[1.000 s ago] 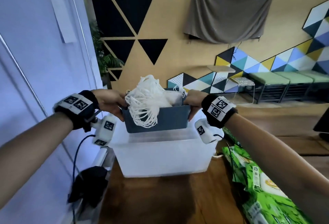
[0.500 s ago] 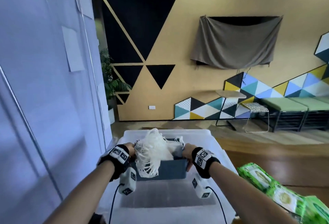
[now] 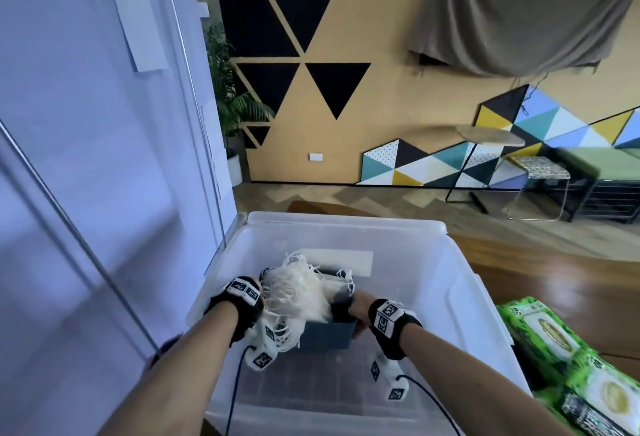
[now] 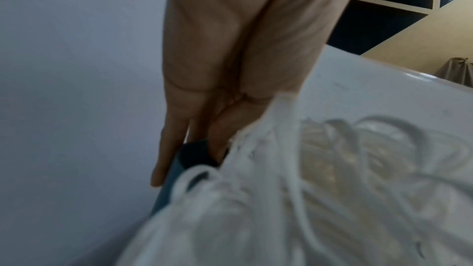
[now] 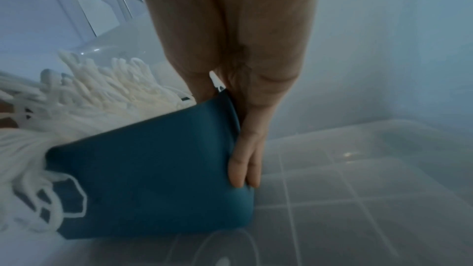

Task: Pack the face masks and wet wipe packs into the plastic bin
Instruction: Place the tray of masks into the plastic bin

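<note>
While both hands are down inside the clear plastic bin, they've got a small dark blue box between them, stuffed with face masks whose stringy white ear loops spill over its left side in a tangled mess. The box looks like smooth matte plastic with rounded corners and sits a bit tilted in the right wrist view, its bottom at or just above the bin floor, hard to say which. That floor is translucent with a moulded grid of ridges.

Left hand has its grip on the box's left rim, one finger outside and others tucked inside. Most of that side is buried under blurry loops though. Right hand clamps the right end wall, fingers flat down the outside and the thumb hooked over the rim.

There's loads of open floor in the bin on the right of the box and toward the near wall. Green wet wipe packs lie outside on the wooden table just right of the bin, partly cut off by the frame edge.
</note>
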{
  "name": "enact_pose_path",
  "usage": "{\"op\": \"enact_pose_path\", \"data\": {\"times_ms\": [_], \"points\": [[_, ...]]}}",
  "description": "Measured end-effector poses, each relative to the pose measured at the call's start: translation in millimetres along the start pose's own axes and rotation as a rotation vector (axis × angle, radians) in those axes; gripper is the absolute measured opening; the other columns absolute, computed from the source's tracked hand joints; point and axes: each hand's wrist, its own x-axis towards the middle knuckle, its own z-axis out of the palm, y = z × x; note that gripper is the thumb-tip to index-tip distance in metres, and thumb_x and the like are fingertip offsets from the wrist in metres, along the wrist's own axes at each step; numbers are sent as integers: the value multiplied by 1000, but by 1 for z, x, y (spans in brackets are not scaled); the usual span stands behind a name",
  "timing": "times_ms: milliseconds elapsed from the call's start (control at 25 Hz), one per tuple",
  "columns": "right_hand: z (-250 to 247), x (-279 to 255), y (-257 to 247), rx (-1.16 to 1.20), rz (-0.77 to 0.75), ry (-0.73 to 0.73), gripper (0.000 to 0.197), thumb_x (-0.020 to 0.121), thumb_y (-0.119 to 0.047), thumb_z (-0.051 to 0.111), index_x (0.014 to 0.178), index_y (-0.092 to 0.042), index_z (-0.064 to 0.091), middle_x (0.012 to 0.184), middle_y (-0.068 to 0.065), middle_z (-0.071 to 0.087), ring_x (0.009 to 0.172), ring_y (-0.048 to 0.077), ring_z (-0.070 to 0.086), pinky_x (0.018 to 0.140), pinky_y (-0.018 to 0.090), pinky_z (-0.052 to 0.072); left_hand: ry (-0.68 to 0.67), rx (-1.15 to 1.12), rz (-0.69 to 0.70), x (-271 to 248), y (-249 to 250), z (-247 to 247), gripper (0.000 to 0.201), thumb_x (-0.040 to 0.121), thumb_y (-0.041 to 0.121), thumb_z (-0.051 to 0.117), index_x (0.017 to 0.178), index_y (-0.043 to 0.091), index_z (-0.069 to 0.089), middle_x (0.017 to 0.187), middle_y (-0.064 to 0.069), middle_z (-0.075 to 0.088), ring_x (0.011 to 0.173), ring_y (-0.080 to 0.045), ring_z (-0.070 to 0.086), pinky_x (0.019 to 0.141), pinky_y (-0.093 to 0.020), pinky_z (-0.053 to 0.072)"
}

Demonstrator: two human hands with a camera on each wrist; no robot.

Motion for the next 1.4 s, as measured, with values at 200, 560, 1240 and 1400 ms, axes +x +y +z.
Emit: {"op": "enact_pose_path", "data": {"times_ms": [200,560,1240,1400], "points": [[12,41,8,-143,-50,-4,15,89,2,37,94,-2,51,89,22,61,59,35,64,50,41,54,4,46,66,25,-1,5,45,98,27,42,140,11,41,135,-15,53,120,-29,54,98,-35,44],[-72,-35,-78,-672,-361,721,28,96,-26,43,114,-9,57,116,13,61,109,30,56,86,35,43,121,197,400,-68,50,-60,28,93,3,39,114,-8,55,120,-22,56,112,-35,55,90,-36,42],[-103,-5,-78,-616,-316,336,49,94,-3,47,139,-20,41,146,6,39,138,27,28,112,49,17,-38,-105,801,-198,37,49,30,100,29,38,128,38,44,121,11,65,108,-17,62,88,-25,48],[-72,-32,-73,-592,-394,326,49,92,1,47,136,-22,46,145,4,40,137,27,28,113,50,19,-74,-135,765,-237,22,62,29,101,31,35,128,41,43,124,18,62,109,-11,59,83,-19,41]]}}
